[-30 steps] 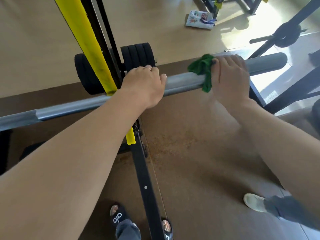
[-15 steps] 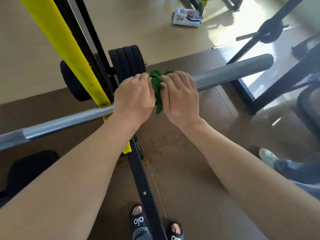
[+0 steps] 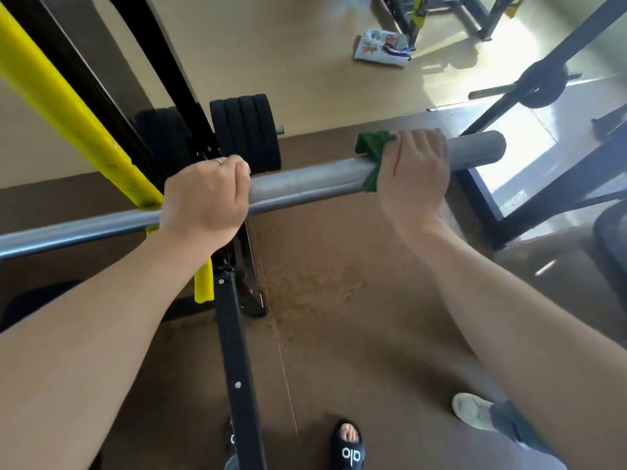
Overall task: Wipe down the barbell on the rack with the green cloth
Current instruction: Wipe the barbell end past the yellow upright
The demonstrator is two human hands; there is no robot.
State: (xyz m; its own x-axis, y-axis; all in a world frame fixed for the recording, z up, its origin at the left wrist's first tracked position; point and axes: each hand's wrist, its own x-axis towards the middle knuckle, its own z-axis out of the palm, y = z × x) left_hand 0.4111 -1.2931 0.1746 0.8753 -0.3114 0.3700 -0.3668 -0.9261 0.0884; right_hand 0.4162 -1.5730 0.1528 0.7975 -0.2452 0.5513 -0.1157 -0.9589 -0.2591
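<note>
Head view: our left hand (image 3: 203, 201) grips the barbell (image 3: 305, 184) steady; our right hand (image 3: 412, 171), wrapping the green cloth (image 3: 371, 149) round it, should press firmly toward the bar's end.

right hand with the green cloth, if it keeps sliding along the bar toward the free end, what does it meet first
Probably nothing: the right hand holds the green cloth on the barbell, and only bare sleeve runs to the bar's end.

Below me is a brown rubber gym floor (image 3: 339, 334), meeting a tan floor (image 3: 288, 56) further out. A black rack upright with a yellow guard (image 3: 68, 106) rises at my left. Stacked black weight plates (image 3: 244, 130) sit behind it. Sunlight glares on the floor at right, near a printed bag (image 3: 381, 47).
</note>
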